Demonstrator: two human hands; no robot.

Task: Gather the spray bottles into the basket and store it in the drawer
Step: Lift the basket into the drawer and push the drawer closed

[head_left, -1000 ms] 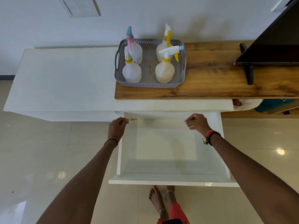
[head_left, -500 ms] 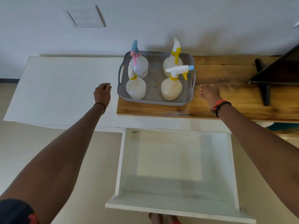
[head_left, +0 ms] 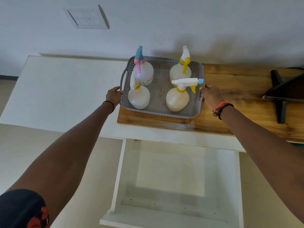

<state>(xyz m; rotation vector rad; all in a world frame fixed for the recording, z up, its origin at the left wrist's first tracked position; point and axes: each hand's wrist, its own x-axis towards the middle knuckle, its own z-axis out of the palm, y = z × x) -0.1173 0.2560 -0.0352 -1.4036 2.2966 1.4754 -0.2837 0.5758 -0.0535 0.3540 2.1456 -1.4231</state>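
Note:
A grey perforated basket (head_left: pixel 158 112) stands on the wooden top and holds several white spray bottles: one with a blue and pink head (head_left: pixel 143 74), one with a yellow trigger (head_left: pixel 180 73), and two in front (head_left: pixel 139 97) (head_left: pixel 177 99). My left hand (head_left: pixel 113 96) grips the basket's left side below its handle. My right hand (head_left: pixel 210 95) grips the right side, fingers curled at the rim. Below, the white drawer (head_left: pixel 118 175) is pulled open and holds nothing.
The wooden top (head_left: pixel 238 102) lies over a white cabinet (head_left: pixel 65 89). A dark screen on a black foot (head_left: pixel 280 104) stands at the right. A switch plate (head_left: pixel 87 18) is on the wall. A small scrap (head_left: pixel 162 92) lies on the basket floor.
Both hands rose from the open drawer's back edge to the cabinet top and closed in on the basket's two sides. The basket has stayed in place.

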